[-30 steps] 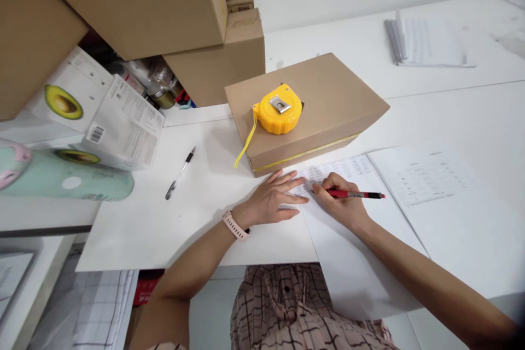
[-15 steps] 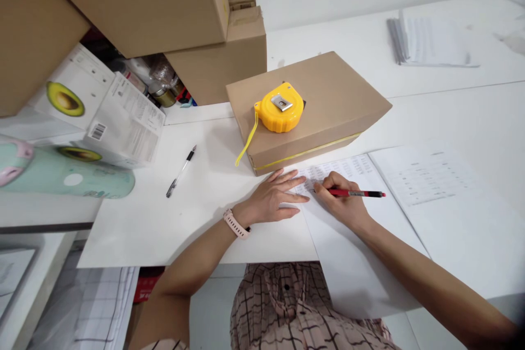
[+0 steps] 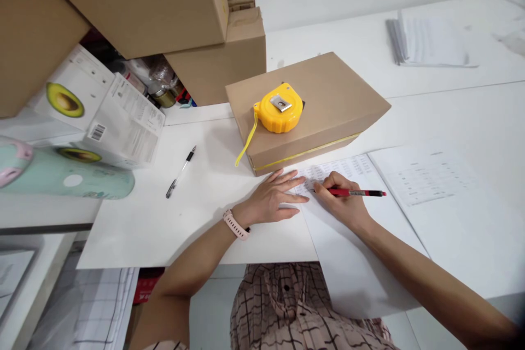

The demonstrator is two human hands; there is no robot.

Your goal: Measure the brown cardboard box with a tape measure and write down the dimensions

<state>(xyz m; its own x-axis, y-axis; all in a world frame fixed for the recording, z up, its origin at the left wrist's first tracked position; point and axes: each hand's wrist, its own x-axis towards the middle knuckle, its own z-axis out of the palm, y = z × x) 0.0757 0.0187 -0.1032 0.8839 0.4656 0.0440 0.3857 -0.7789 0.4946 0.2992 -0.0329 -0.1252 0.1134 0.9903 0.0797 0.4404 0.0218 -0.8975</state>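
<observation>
Fingers of the right hand [image 3: 346, 205] close around a red pen [image 3: 355, 193], its dark end pointing toward the desk's right side; whether the tip touches paper is hard to tell. The left hand [image 3: 268, 199] lies palm down, fingers spread wide and holding nothing, a few over the left edge of an open booklet [image 3: 361, 262]. A pink wristband [image 3: 235, 225] circles the left wrist. The booklet's left page hangs past the near edge of the desk [image 3: 197, 240], above a plaid garment [image 3: 283, 306] cut off by the frame; the hands partly hide its small print, and the right page's table is too faint to read.

A black-and-clear pen [image 3: 180, 172] lies toward the desk's left edge. Just beyond the left fingertips, set back from the near edge, sits a cardboard box [image 3: 328, 98]. On its top, toward the left end, rests a yellow tape measure [image 3: 281, 109], its cord drooping past the box's edge. By the desk's left edge, a mint bottle [image 3: 102, 180], cut off, partly covers white avocado-printed packaging [image 3: 118, 115]. Farther back, large cartons [image 3: 156, 5] run out of view. Toward the far right corner, stacked papers [image 3: 435, 41] look blurred.
</observation>
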